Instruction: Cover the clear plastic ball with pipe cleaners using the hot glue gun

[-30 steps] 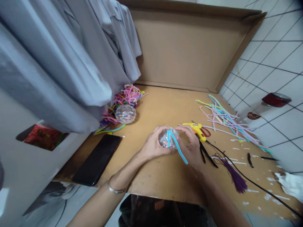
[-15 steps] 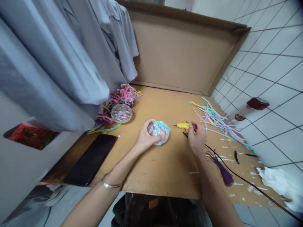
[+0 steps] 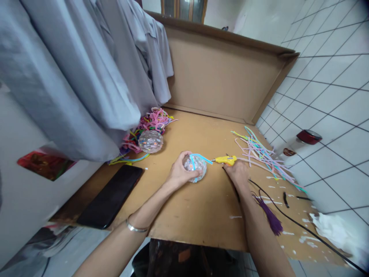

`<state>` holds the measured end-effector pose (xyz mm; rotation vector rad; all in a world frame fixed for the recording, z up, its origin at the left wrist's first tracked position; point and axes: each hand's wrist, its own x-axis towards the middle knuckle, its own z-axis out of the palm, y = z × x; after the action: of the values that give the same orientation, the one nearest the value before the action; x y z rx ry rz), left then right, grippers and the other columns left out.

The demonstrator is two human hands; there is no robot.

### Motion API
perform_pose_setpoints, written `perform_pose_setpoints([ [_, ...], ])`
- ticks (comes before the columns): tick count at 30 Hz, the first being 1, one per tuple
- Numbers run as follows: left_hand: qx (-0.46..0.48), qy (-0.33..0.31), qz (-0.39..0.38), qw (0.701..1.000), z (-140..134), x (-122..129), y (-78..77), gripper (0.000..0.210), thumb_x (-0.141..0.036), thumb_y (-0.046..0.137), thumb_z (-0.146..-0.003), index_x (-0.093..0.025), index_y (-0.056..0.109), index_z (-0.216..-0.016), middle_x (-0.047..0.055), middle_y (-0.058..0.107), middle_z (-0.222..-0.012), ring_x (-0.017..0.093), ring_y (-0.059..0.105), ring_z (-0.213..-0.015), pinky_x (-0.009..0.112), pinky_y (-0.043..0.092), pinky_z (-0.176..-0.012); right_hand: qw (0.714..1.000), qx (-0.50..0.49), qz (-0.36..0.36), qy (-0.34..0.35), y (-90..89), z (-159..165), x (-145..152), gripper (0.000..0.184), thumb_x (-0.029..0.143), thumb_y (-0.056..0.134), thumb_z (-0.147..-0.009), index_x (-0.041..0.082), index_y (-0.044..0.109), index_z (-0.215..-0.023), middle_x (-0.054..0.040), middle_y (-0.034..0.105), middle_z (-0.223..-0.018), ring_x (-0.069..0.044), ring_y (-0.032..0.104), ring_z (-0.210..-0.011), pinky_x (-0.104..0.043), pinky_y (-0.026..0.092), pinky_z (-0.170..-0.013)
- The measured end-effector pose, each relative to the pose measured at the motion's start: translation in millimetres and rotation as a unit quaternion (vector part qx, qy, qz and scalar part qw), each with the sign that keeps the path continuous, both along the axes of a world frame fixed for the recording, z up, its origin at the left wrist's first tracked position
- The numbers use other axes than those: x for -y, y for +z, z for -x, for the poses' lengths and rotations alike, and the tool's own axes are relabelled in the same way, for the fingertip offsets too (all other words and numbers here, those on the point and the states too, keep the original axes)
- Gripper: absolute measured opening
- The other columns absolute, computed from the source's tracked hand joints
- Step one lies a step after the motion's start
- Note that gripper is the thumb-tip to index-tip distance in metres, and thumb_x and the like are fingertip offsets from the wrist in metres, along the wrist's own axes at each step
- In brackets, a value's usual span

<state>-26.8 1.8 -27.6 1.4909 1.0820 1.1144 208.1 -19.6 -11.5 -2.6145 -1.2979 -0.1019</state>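
Note:
My left hand (image 3: 181, 170) is closed round the left side of a clear, faceted ball (image 3: 200, 169) near the middle of the table. A light-blue pipe cleaner (image 3: 204, 158) runs over the ball, and its free end sticks out to the right. In my right hand (image 3: 238, 173) is a yellow hot glue gun (image 3: 225, 160), held by its handle, which my fingers mostly hide. Its metal nozzle points left, right at the strip's end; I cannot tell whether they touch. A second clear ball (image 3: 150, 141) rests at the left, against a heap of pink and multicoloured pipe cleaners (image 3: 155, 120).
A black phone (image 3: 111, 197) lies at the left edge. Pastel pipe cleaners (image 3: 259, 154), a purple thread bundle (image 3: 270, 215), a black cord (image 3: 300, 222) and white tissue (image 3: 331, 231) are at the right. Grey cloth (image 3: 115, 69) hangs at the left; a cardboard panel (image 3: 216, 73) stands behind.
My right hand has turned the glue gun level, gripping its handle, and its nozzle has come to the blue strip's end. That strip's end now stands out from the ball.

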Motion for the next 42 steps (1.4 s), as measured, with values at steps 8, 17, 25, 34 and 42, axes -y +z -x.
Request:
perform_pose_setpoints([
  [8, 0.008, -0.010, -0.002, 1.000, -1, 2, 3.5, 0.065, -0.029, 0.085, -0.052, -0.021, 0.055, -0.109, 0.002, 0.067, -0.101, 0.022, 0.065, -0.094, 0.035, 0.053, -0.087, 0.968, -0.035, -0.244, 0.054, 12.5, 0, 20, 0.049, 0.051, 0.054, -0.071, 0.016, 0.066, -0.104, -0.0108, 0.072, -0.085, -0.028, 0.064, -0.075, -0.034, 0.043, -0.062],
  [17, 0.033, -0.054, 0.016, 0.998, 0, 4, 1.8, 0.067, -0.028, 0.086, -0.052, -0.022, 0.055, -0.112, 0.002, 0.067, -0.104, 0.021, 0.065, -0.095, 0.035, 0.053, -0.089, 0.924, -0.056, -0.338, 0.167, 11.7, 28, 30, 0.043, 0.049, 0.061, -0.069, 0.017, 0.064, -0.098, -0.0076, 0.071, -0.079, -0.021, 0.059, -0.058, -0.036, 0.050, -0.065],
  [25, 0.031, -0.073, 0.036, 0.996, 0, 8, 8.6, 0.069, -0.025, 0.086, -0.051, -0.022, 0.055, -0.112, 0.002, 0.066, -0.100, 0.020, 0.065, -0.090, 0.034, 0.054, -0.084, 0.916, -0.012, -0.359, 0.177, 9.4, 32, 29, 0.041, 0.048, 0.060, -0.073, 0.017, 0.062, -0.099, -0.0095, 0.070, -0.082, -0.023, 0.062, -0.065, -0.037, 0.052, -0.068],
  [34, 0.033, -0.087, 0.036, 0.995, 1, 9, 6.6, 0.072, -0.026, 0.087, -0.051, -0.022, 0.054, -0.115, 0.003, 0.066, -0.106, 0.021, 0.063, -0.095, 0.035, 0.053, -0.087, 0.901, 0.048, -0.383, 0.197, 4.9, 30, 29, 0.035, 0.044, 0.061, -0.075, 0.018, 0.063, -0.098, -0.0091, 0.073, -0.084, -0.025, 0.067, -0.074, -0.036, 0.052, -0.067],
  [42, 0.041, -0.098, 0.049, 0.993, 1, 11, 11.5, 0.074, -0.025, 0.087, -0.050, -0.021, 0.053, -0.116, 0.005, 0.065, -0.109, 0.022, 0.063, -0.098, 0.037, 0.052, -0.091, 0.893, 0.053, -0.391, 0.216, 5.9, 30, 30, 0.031, 0.041, 0.063, -0.076, 0.018, 0.063, -0.097, -0.0080, 0.072, -0.082, -0.024, 0.067, -0.073, -0.034, 0.051, -0.066],
])
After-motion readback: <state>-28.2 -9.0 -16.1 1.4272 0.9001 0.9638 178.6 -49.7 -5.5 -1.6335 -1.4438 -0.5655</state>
